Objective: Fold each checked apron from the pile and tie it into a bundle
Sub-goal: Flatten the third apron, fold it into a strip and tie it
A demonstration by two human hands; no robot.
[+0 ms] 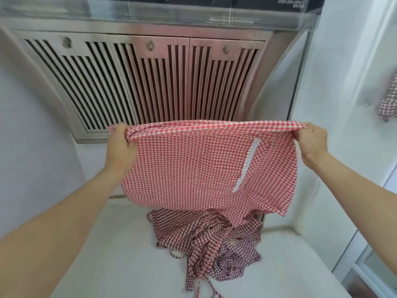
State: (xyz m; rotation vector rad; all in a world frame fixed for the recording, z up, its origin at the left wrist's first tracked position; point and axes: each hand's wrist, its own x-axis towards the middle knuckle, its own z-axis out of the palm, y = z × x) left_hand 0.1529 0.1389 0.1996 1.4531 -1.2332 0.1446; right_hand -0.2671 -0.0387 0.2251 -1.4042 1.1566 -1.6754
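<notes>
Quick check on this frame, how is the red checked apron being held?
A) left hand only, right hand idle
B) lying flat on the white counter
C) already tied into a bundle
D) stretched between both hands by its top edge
D: the left hand and the right hand each grip an upper corner of the red checked apron, which hangs spread above the pile of checked aprons on the white counter.

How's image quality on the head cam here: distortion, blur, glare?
Head view: strong wide-angle bowing, with the range hood and right wall edges curving. Lighting is soft and even, no hard shadows. A pink cast from the red apron tints the hood's steel slats. The left hand and right hand gripping it are fairly sharp; the apron pile below is slightly soft.
</notes>
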